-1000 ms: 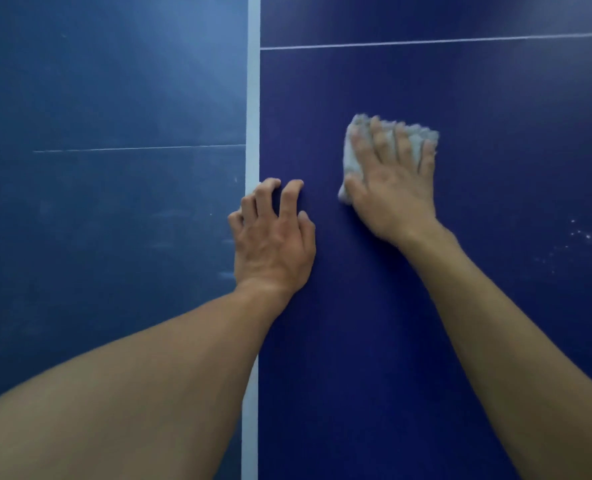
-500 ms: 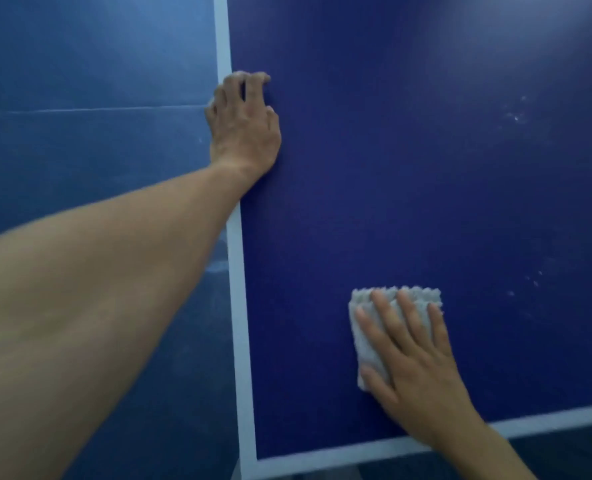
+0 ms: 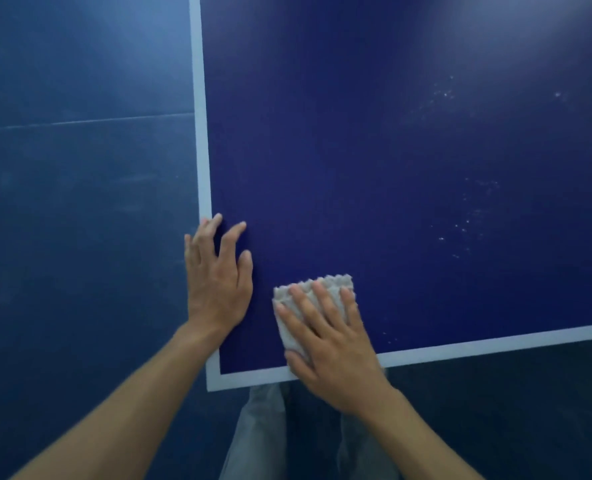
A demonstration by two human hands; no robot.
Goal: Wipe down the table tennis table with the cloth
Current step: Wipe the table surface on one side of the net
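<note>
The dark blue table tennis table [image 3: 374,174] fills the right of the head view, with white lines along its left and near edges. A folded white cloth [image 3: 313,292] lies on it near the front left corner. My right hand [image 3: 325,337] presses flat on the cloth with straight, spread fingers, covering most of it. To its left, my left hand [image 3: 218,278] rests flat on the table beside the left edge line, its fingers spread and holding nothing.
White specks [image 3: 460,223] dot the table surface to the right of my hands. A lighter blue floor [image 3: 79,202] lies left of the table. My legs in grey trousers [image 3: 253,434] stand below the table's near edge.
My right hand has drawn the cloth from the far part of the table down to the near left corner. My left hand has slid back along the left edge, closer to the corner.
</note>
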